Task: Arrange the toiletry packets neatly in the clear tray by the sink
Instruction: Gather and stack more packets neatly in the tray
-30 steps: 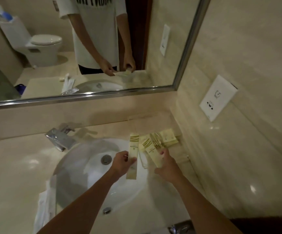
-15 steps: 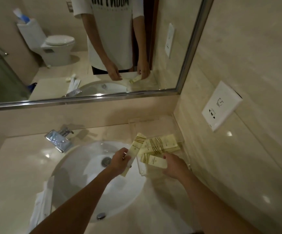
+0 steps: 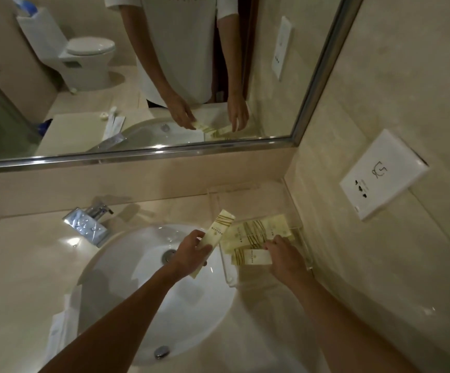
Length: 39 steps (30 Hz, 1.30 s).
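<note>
The left hand (image 3: 191,249) pinches a long cream packet (image 3: 214,239) over the sink (image 3: 127,278). Just to its right, the right hand (image 3: 283,255) presses a flat packet (image 3: 252,257) into the clear tray (image 3: 306,254). The packets' print is too small to read.

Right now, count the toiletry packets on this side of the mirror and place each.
3 can be told apart: one long packet in the left hand over the sink; one packet under the right hand in the clear tray; one behind it. Overlapped ones may be hidden.
</note>
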Available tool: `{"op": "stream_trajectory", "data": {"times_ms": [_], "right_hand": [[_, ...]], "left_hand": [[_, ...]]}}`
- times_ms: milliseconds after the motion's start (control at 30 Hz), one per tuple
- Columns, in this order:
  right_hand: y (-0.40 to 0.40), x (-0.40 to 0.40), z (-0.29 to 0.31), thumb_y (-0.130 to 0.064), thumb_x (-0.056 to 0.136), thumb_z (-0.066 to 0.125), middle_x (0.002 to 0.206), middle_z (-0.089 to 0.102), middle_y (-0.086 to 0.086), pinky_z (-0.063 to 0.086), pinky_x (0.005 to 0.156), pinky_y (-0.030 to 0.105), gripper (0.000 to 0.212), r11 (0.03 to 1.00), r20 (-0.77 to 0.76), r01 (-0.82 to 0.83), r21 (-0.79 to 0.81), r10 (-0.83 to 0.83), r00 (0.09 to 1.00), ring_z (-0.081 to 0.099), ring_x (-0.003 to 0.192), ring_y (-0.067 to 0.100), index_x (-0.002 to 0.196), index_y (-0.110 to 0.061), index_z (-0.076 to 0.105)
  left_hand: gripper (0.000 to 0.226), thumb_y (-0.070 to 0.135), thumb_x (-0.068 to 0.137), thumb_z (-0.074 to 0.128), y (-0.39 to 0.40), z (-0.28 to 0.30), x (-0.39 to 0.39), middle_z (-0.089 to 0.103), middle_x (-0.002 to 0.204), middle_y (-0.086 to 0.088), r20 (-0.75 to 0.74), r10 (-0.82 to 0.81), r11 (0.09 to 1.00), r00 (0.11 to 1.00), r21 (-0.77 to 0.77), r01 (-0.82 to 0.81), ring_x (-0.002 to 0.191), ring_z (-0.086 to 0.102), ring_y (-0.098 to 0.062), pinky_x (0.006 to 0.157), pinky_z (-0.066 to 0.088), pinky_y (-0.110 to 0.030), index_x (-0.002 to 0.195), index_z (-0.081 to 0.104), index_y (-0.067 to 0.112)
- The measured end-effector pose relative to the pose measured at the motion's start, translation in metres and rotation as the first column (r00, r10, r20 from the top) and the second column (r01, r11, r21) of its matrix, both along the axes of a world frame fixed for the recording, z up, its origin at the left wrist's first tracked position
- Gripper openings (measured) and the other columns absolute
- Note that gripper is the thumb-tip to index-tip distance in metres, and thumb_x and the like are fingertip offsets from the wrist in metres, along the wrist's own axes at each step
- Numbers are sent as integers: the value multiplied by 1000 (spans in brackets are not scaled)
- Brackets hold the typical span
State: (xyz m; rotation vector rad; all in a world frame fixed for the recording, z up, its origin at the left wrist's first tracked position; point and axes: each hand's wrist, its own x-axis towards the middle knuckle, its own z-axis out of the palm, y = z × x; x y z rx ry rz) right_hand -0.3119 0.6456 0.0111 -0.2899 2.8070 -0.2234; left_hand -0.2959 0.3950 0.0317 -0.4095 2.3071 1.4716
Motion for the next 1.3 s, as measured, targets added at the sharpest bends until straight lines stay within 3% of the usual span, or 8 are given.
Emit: {"op": "stream_trajectory", "data": {"times_ms": [133, 300, 567, 767, 933, 1033, 1133, 1300], "right_hand": [[-3, -3, -7, 1, 80, 57, 123, 49, 4, 47, 95, 35, 49, 1000, -37, -26, 15, 27, 999, 46, 118, 24, 124, -21, 59], [-7, -6, -11, 2, 81, 52, 124, 49, 5, 46, 95, 36, 46, 999, -28, -47, 15, 47, 999, 45, 121, 24, 120, -20, 61], [-16, -6, -21, -1, 80, 60, 126, 52, 2, 46, 95, 33, 46, 997, -69, -23, 67, 27, 997, 47, 120, 22, 121, -21, 58], [-16, -2, -25, -4, 81, 63, 123, 57, 2, 49, 89, 33, 47, 998, -88, 50, 49, -45, 995, 54, 115, 21, 124, -21, 55], [-2, 7, -26, -12, 88, 55, 125, 58, 0, 47, 90, 32, 40, 993, -34, 119, 11, -119, 992, 54, 119, 20, 127, -22, 55], [10, 12, -18, -15, 93, 48, 118, 61, 4, 49, 85, 33, 24, 974, -30, 225, 14, -225, 974, 59, 111, 23, 114, -17, 59], [25, 21, -9, -18, 93, 48, 114, 62, 4, 50, 80, 32, 23, 944, -24, 329, 35, -328, 944, 62, 107, 22, 114, -17, 59], [41, 42, 1, -21, 88, 52, 105, 65, 3, 50, 73, 31, 15, 932, -36, 362, 8, -361, 932, 64, 98, 21, 100, -16, 59]], "left_hand": [[43, 25, 81, 72, -9, -9, -3, 59, 109, -7, -6, -21, 999, 1000, -31, 21, 84, 61, -19, 59, 48, -22, 117, 52, 11], [46, 22, 74, 77, -11, -10, -9, 61, 107, -7, -9, -54, 997, 999, -60, 53, 80, 60, -16, 61, 50, -23, 114, 56, 13], [48, 21, 75, 76, -8, -12, -14, 61, 109, -6, -13, -83, 990, 996, -117, 81, 79, 60, -13, 59, 48, -18, 118, 57, 12], [56, 28, 73, 77, -8, -17, -9, 60, 115, -4, 4, -118, 976, 993, -182, 117, 91, 63, -18, 68, 55, -25, 123, 55, 14], [46, 22, 78, 73, 6, -15, -6, 56, 110, 2, -57, -245, 923, 968, -320, 215, 92, 53, -13, 61, 39, -10, 121, 57, 13], [53, 20, 77, 75, 21, -18, -4, 47, 110, 1, -119, -329, 900, 937, -339, 273, 102, 50, -15, 80, 42, -16, 125, 56, 10], [54, 21, 78, 73, 41, -24, -2, 43, 121, -2, -204, -405, 882, 891, -342, 323, 113, 46, -17, 97, 44, -23, 127, 55, 9], [57, 22, 87, 61, 78, -45, 4, 44, 132, -6, -222, -588, 768, 778, -457, 450, 120, 40, -21, 105, 39, -29, 140, 41, 15]]}}
